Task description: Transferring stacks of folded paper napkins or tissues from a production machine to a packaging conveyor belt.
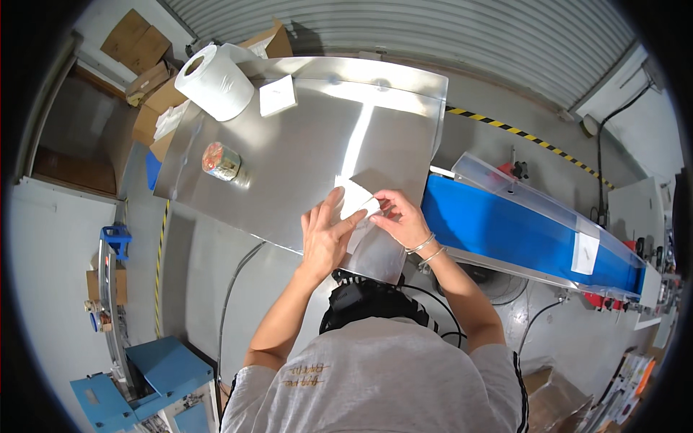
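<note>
At the near edge of the metal table, both hands hold a small white folded piece, which looks like paper or a thin packet; its exact kind cannot be made out. My left hand has its index finger and thumb pressed against the left and near sides of it. My right hand, with bangles at the wrist, pinches its right corner between thumb and fingers. Under the hands, some of the piece is hidden.
The metal table bears a large white roll, a white square stack and a shiny colourful cylinder. To the right runs a blue conveyor belt carrying a flat white packet. Cardboard boxes stand behind the table's left end.
</note>
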Action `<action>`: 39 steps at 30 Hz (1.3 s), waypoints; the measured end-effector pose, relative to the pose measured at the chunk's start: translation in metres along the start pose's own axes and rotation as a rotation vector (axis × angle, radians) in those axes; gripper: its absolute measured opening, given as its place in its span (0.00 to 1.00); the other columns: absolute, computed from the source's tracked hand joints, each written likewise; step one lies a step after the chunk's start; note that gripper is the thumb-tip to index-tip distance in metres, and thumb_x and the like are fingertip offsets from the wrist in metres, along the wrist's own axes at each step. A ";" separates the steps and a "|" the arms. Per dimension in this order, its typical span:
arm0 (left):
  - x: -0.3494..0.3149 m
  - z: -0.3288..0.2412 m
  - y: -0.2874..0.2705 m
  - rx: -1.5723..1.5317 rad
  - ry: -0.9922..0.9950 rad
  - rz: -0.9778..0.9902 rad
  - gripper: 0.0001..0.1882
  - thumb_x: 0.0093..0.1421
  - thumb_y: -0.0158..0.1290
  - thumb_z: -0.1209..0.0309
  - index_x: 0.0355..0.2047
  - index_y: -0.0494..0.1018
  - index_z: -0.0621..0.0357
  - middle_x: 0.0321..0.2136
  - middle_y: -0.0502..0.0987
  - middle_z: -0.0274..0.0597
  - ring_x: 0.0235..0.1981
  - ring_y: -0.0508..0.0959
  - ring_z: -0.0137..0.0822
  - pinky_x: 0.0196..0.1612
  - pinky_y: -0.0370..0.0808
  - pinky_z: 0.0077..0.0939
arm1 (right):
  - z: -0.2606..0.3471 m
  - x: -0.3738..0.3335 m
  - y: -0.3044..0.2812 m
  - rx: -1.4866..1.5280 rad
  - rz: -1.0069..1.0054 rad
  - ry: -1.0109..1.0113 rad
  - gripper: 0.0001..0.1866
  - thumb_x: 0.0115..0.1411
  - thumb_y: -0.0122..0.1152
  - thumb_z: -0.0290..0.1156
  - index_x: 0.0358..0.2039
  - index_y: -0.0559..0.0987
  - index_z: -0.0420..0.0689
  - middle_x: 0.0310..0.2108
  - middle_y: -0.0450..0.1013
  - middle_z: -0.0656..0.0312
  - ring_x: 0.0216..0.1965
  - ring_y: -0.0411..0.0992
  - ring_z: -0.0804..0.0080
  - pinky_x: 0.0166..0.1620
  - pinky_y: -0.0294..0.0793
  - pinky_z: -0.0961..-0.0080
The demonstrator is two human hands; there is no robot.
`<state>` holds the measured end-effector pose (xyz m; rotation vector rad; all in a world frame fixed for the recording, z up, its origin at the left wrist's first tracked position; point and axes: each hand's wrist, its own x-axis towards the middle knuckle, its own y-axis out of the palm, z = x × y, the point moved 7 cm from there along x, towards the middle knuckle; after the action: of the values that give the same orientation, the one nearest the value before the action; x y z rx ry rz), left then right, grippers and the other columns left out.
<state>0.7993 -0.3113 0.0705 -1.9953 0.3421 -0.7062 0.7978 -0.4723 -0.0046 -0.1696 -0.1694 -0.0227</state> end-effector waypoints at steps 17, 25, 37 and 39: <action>0.003 0.005 0.000 -0.052 -0.015 0.055 0.18 0.49 0.60 0.73 0.40 0.82 0.34 0.60 0.62 0.42 0.52 0.67 0.42 0.52 0.60 0.38 | -0.008 -0.004 -0.003 0.016 -0.001 0.018 0.20 0.50 0.70 0.26 0.43 0.73 0.43 0.41 0.70 0.65 0.39 0.71 0.76 0.39 0.73 0.80; 0.006 0.004 -0.008 -0.104 -0.017 0.067 0.14 0.53 0.61 0.60 0.41 0.82 0.36 0.61 0.61 0.46 0.52 0.67 0.44 0.52 0.60 0.40 | 0.003 0.001 -0.005 -0.031 0.073 -0.043 0.18 0.49 0.69 0.24 0.41 0.75 0.43 0.43 0.70 0.63 0.40 0.72 0.75 0.42 0.73 0.79; 0.002 0.026 -0.010 -0.157 -0.147 0.018 0.26 0.54 0.54 0.79 0.54 0.71 0.47 0.60 0.61 0.54 0.50 0.72 0.50 0.51 0.67 0.40 | -0.069 -0.061 -0.115 -0.122 -0.384 0.328 0.12 0.65 0.54 0.34 0.43 0.69 0.41 0.34 0.67 0.67 0.32 0.65 0.83 0.36 0.68 0.82; -0.002 0.026 -0.007 -0.184 -0.162 0.046 0.25 0.53 0.54 0.79 0.52 0.73 0.48 0.59 0.62 0.54 0.49 0.72 0.50 0.51 0.67 0.40 | -0.074 -0.080 -0.170 -0.368 -0.589 0.176 0.11 0.64 0.54 0.36 0.42 0.71 0.42 0.29 0.68 0.66 0.29 0.63 0.80 0.34 0.67 0.80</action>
<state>0.8133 -0.2885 0.0661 -2.1958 0.3653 -0.4950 0.7247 -0.6521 -0.0620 -0.4780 -0.0331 -0.6565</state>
